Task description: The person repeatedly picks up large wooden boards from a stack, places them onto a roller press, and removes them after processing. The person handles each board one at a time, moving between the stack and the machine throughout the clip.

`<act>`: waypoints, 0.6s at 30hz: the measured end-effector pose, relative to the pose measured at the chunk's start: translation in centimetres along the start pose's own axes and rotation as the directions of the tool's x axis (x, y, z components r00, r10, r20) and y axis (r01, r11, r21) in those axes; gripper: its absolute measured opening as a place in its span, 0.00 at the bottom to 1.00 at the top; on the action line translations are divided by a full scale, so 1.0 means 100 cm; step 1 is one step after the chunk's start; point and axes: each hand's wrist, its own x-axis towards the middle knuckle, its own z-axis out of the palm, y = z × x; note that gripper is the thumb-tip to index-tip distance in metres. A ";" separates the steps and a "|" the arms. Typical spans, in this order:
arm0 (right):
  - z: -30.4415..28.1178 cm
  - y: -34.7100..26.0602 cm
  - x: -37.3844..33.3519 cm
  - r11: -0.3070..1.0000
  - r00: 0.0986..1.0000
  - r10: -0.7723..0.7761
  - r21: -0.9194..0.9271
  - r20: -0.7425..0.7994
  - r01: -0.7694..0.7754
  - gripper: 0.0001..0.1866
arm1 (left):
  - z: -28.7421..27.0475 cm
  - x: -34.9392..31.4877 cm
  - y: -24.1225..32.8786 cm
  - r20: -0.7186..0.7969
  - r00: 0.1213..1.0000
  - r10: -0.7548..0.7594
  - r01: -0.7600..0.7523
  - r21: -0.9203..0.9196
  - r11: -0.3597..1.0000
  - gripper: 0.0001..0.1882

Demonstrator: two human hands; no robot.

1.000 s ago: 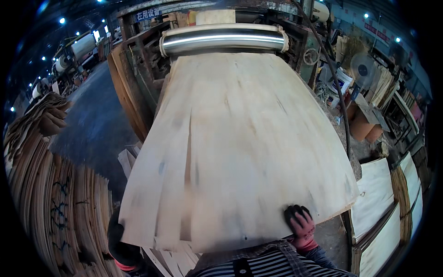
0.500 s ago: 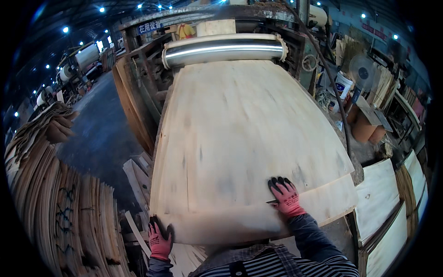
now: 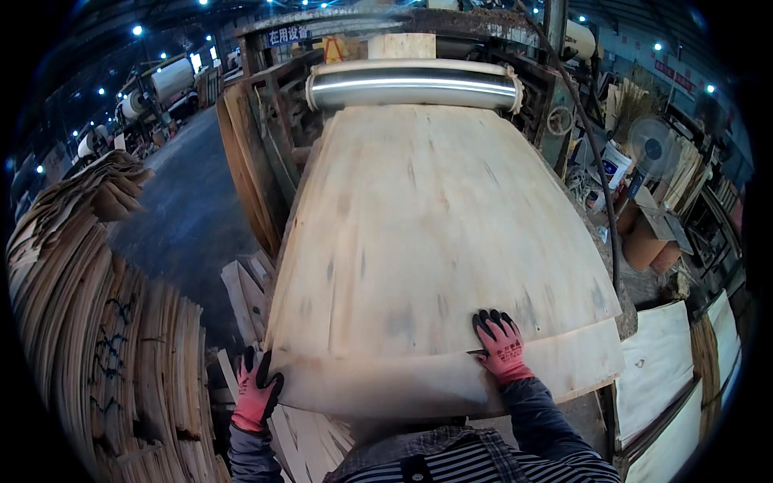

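Observation:
A wide sheet of pale wood veneer [image 3: 419, 233] with grey streaks lies over the long bed in front of me. Along its near end runs a separate-looking strip of veneer [image 3: 370, 378], its front edge curving down towards me. My right hand [image 3: 502, 348], in a pink glove with black fingertips, lies flat on the seam between the two, fingers stretched forward. A thin dark shape beside its thumb is too small to make out. At the near left corner is my left hand [image 3: 256, 393], gloved alike, fingers and thumb apart; whether it touches the veneer edge I cannot tell.
A shiny metal roller [image 3: 415, 87] spans the bed's far end. Bundled veneer stacks [image 3: 153, 354] stand at the left, with loose strips [image 3: 310, 435] below the bed. To the right are pale sheets [image 3: 656, 362], a fan [image 3: 651, 146] and a white bucket [image 3: 613, 165].
My left hand has shifted left and slightly up, its fingers spreading at the corner. The right hand stays nearly in place on the veneer. The whole view has swung a little leftward.

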 end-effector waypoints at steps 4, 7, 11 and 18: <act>-0.002 -0.002 0.000 1.000 1.000 0.002 0.026 -0.028 -0.001 0.36 | -0.007 -0.002 0.032 0.104 0.987 -0.121 0.160 -0.626 0.764 0.25; -0.002 0.000 0.000 0.999 0.998 0.019 0.043 -0.053 -0.017 0.37 | -0.023 0.002 0.064 0.206 0.970 -0.130 0.242 -0.878 0.413 0.22; 0.003 0.002 0.002 0.999 1.000 0.024 0.047 -0.004 -0.024 0.33 | 0.018 -0.018 0.031 -0.121 0.993 -0.006 -0.096 -0.816 0.569 0.24; 0.014 0.007 -0.004 0.993 0.997 0.073 0.087 0.034 -0.076 0.37 | 0.039 -0.020 0.025 -0.307 0.940 0.145 -0.271 -0.422 0.865 0.36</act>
